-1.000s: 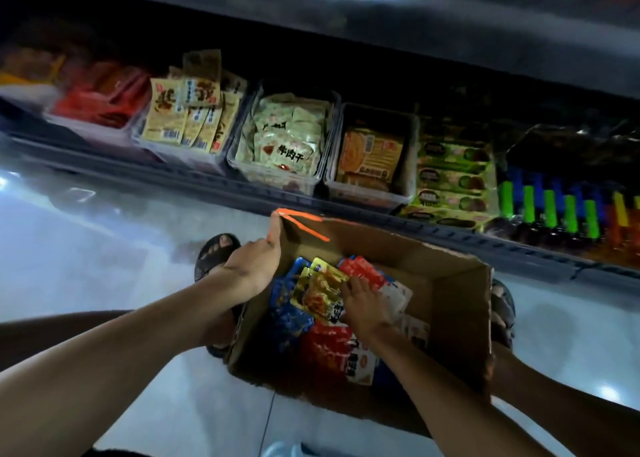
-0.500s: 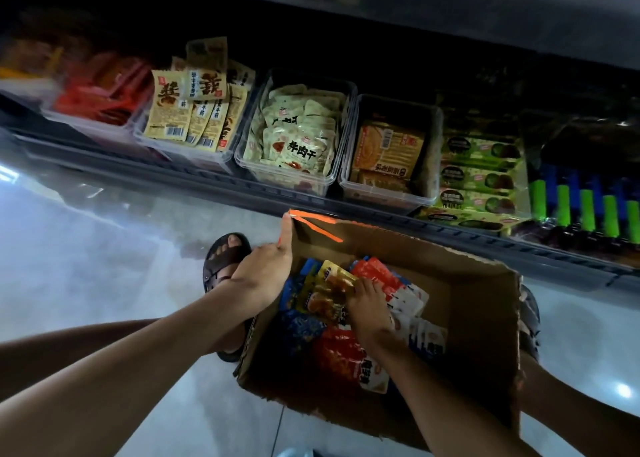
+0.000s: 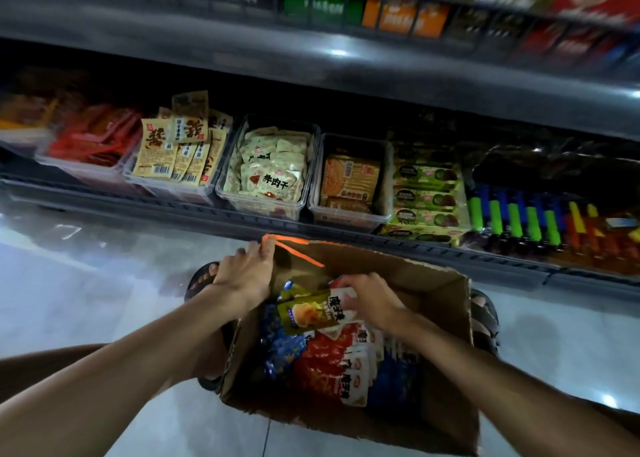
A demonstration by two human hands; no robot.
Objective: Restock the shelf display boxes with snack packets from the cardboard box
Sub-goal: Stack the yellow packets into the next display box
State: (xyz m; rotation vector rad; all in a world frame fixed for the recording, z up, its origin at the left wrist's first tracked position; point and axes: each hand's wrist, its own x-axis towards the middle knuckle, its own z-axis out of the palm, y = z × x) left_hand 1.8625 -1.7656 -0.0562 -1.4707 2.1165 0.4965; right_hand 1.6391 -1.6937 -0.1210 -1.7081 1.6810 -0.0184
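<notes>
So the open brown cardboard box (image 3: 415, 283) sits on the floor right below the shelf's clear plastic display boxes (image 3: 263, 207). Left hand (image 3: 247, 276) grips the box's far-left corner, right hand (image 3: 372, 300) pinches a yellow-green snack packet (image 3: 310, 314) just above the red and blue packets (image 3: 325, 363) inside it.

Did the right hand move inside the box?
Yes. The right hand has lifted off the pile toward the far wall of the cardboard box, gripping a green packet.

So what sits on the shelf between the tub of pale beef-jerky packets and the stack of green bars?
A clear tub holding orange-brown packets, shown in the head view.
</notes>
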